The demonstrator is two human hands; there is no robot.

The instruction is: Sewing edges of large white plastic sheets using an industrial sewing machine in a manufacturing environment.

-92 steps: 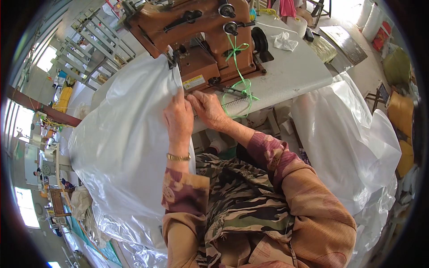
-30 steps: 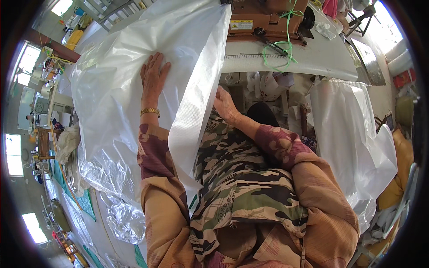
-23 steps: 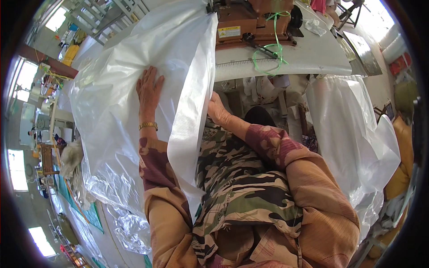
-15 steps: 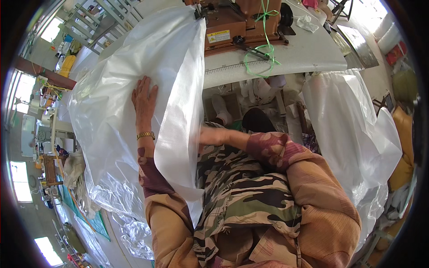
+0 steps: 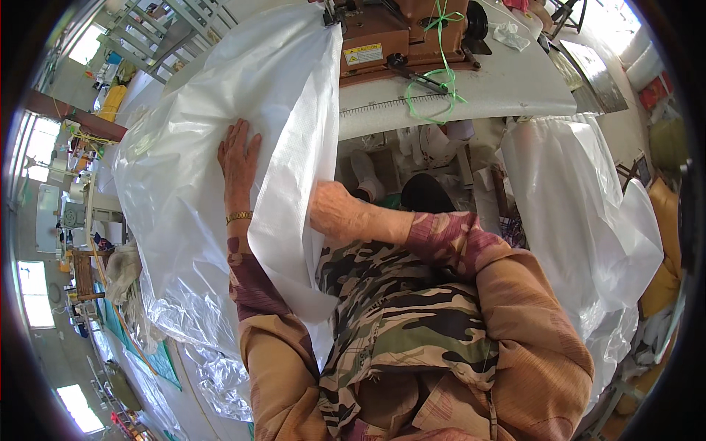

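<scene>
A large translucent white plastic sheet (image 5: 184, 169) drapes over the left of the table and down toward my lap. My left hand (image 5: 238, 165) lies flat on it, fingers stretched out and pointing away from me. At the sheet's right edge, my right hand (image 5: 334, 211) is closed, gripping that edge above my camouflage apron (image 5: 412, 323); its fingertips are partly hidden by the plastic. The sheet's far corner runs under the needle end of a brown sewing machine (image 5: 375, 37).
Green string (image 5: 440, 73) hangs from the machine over the white table (image 5: 500, 88). Another plastic sheet (image 5: 566, 198) drapes over the right side. Under the table are my feet and a box. A metal rack (image 5: 169, 37) stands far left; a crumpled white scrap (image 5: 509, 35) lies far right.
My right hand, blurred and partly behind the sheet's edge before, now shows more fully and grips that edge. The edge has shifted slightly. My left hand stays nearly in place.
</scene>
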